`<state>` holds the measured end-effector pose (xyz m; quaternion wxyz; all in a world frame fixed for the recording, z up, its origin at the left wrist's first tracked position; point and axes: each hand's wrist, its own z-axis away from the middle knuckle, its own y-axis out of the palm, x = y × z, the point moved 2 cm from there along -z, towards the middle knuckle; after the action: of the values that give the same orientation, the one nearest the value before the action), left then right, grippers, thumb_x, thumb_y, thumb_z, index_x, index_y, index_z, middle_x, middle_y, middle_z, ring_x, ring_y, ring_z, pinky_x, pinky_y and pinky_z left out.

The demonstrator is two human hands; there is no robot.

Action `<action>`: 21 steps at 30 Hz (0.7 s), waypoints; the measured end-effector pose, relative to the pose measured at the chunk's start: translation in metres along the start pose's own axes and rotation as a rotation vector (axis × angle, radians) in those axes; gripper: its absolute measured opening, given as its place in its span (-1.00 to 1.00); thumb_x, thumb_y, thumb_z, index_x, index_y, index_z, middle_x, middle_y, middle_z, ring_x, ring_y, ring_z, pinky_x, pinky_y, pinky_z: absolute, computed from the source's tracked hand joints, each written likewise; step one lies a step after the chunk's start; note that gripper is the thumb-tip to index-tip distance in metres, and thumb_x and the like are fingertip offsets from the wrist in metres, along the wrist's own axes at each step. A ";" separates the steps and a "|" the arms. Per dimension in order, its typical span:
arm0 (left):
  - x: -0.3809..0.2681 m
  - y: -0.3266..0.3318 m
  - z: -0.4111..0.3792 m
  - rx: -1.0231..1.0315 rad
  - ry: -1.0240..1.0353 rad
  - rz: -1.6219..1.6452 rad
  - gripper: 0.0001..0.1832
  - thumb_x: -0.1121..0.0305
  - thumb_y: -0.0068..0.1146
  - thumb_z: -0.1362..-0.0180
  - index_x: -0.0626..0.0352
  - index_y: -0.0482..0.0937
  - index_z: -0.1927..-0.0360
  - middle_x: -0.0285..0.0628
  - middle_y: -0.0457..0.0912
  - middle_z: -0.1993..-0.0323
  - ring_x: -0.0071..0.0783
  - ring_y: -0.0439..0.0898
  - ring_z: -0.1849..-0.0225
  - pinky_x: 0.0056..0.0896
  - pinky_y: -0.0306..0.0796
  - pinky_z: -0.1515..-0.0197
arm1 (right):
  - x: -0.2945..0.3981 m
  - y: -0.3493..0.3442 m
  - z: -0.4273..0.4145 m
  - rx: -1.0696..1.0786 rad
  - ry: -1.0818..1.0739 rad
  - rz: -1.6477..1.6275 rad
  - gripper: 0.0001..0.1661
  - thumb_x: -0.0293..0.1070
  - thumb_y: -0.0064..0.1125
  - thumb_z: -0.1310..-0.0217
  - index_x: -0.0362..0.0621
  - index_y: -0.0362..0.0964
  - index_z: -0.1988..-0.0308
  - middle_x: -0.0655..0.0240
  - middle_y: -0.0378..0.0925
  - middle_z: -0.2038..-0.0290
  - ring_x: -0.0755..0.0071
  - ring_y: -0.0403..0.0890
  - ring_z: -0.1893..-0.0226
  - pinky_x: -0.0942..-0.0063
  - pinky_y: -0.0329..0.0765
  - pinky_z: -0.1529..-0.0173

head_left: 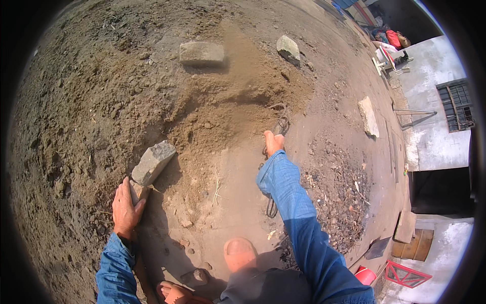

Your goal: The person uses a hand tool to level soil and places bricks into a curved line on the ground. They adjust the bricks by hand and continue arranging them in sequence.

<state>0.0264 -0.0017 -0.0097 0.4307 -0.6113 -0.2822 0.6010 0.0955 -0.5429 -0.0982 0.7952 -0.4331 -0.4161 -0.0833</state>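
My left hand (127,212) lies around a small brown block (137,193), thumb on one side and fingers on the other; whether it is brick or wood I cannot tell. A grey concrete block (153,163) sits tilted just beyond it, touching its far end. My right hand (274,143) is closed on a dark looped cord or wire (283,124). Part of that strand shows beyond the fist, and another loop (271,207) comes out beneath the sleeve. A heap of loose brown soil (216,117) lies ahead, between and beyond my hands.
Farther out are a rectangular block (202,52), a rough stone (288,49) and a long pale stone (368,116). Dark rubble (338,197) spreads at the right. A broken stone (194,278) lies between my sandalled feet. A whitewashed wall (429,144) bounds the right side, near a red bucket (365,274).
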 end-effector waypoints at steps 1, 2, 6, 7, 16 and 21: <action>0.000 -0.003 0.001 0.008 -0.022 0.040 -0.10 0.39 0.38 0.07 0.31 0.18 -0.37 0.13 0.43 -0.15 0.15 0.42 -0.18 -0.06 0.34 -0.23 | 0.011 0.012 0.012 0.307 0.230 -0.352 -0.64 -0.09 0.17 -0.10 -0.16 0.39 0.51 0.33 0.37 0.65 0.28 0.44 0.69 0.23 0.40 0.54; 0.004 -0.005 0.003 -0.001 -0.038 0.022 -0.10 0.38 0.36 0.08 0.30 0.19 -0.37 0.15 0.43 -0.17 0.16 0.42 -0.20 -0.07 0.34 -0.24 | 0.024 0.021 0.029 0.511 0.344 -0.473 -0.67 -0.11 0.13 -0.16 -0.06 0.29 0.53 0.40 0.25 0.67 0.36 0.34 0.72 0.31 0.32 0.58; 0.007 -0.010 0.004 0.021 -0.046 0.023 -0.08 0.36 0.37 0.10 0.30 0.18 -0.37 0.16 0.43 -0.17 0.17 0.43 -0.19 -0.06 0.35 -0.23 | 0.055 0.028 0.086 0.506 0.482 -0.974 -0.64 -0.19 0.06 -0.21 0.08 0.08 0.56 0.55 0.00 0.69 0.51 0.06 0.77 0.44 0.11 0.64; 0.006 -0.009 0.004 0.030 -0.036 0.030 -0.08 0.36 0.37 0.10 0.30 0.18 -0.37 0.15 0.43 -0.17 0.17 0.43 -0.19 -0.06 0.35 -0.23 | 0.050 0.029 0.076 0.498 0.527 -1.056 -0.66 -0.19 0.06 -0.21 0.08 0.10 0.54 0.56 -0.01 0.69 0.51 0.05 0.76 0.45 0.10 0.63; 0.009 -0.004 0.004 -0.041 0.041 -0.038 -0.07 0.29 0.44 0.10 0.36 0.19 -0.33 0.06 0.45 -0.03 0.07 0.45 -0.08 -0.09 0.37 -0.15 | 0.060 0.037 0.107 1.096 0.832 -1.241 -0.74 -0.22 0.11 -0.19 -0.11 0.22 0.37 0.50 0.11 0.59 0.58 0.17 0.67 0.54 0.11 0.57; 0.012 -0.002 0.005 -0.059 0.045 -0.035 -0.10 0.28 0.44 0.08 0.36 0.21 -0.31 0.03 0.46 0.01 0.04 0.46 -0.04 -0.09 0.39 -0.10 | 0.036 0.010 0.165 1.016 0.737 -0.915 -0.74 -0.18 0.14 -0.19 -0.09 0.29 0.36 0.52 0.13 0.59 0.58 0.17 0.68 0.53 0.16 0.56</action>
<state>0.0238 0.0107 -0.0139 0.4292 -0.6320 -0.3007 0.5709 0.0261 -0.4031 -0.0315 0.8697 0.2554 -0.2492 -0.3410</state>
